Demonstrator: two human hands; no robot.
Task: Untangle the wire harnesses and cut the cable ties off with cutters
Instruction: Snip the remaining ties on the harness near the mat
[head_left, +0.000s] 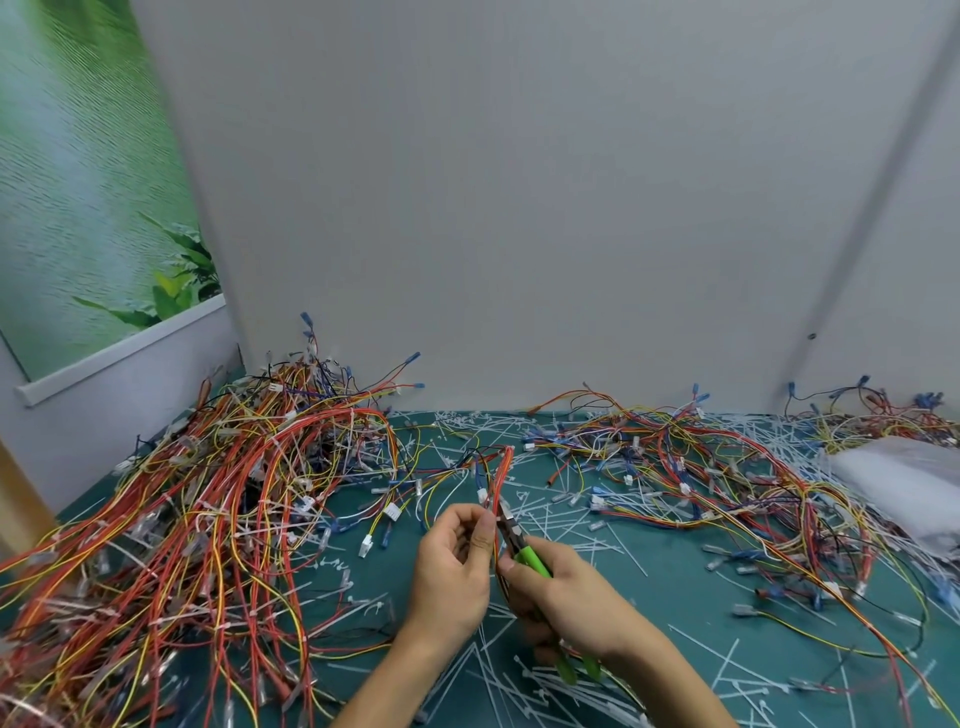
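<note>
My left hand (457, 566) pinches a thin wire harness (500, 478) of red, orange and yellow wires that rises from my fingers and bends left over the green mat (675, 597). My right hand (566, 597) grips green-handled cutters (532, 561), whose dark jaws point up-left and sit against the harness right beside my left fingertips. Whether a cable tie lies between the jaws is hidden. The handle ends (576, 670) stick out below my right palm.
A big tangled heap of harnesses (208, 519) fills the left side. A second spread of harnesses (701, 483) lies at the right. Several cut white cable ties (545, 691) litter the mat. A clear plastic bag (904, 483) sits far right, before a grey wall.
</note>
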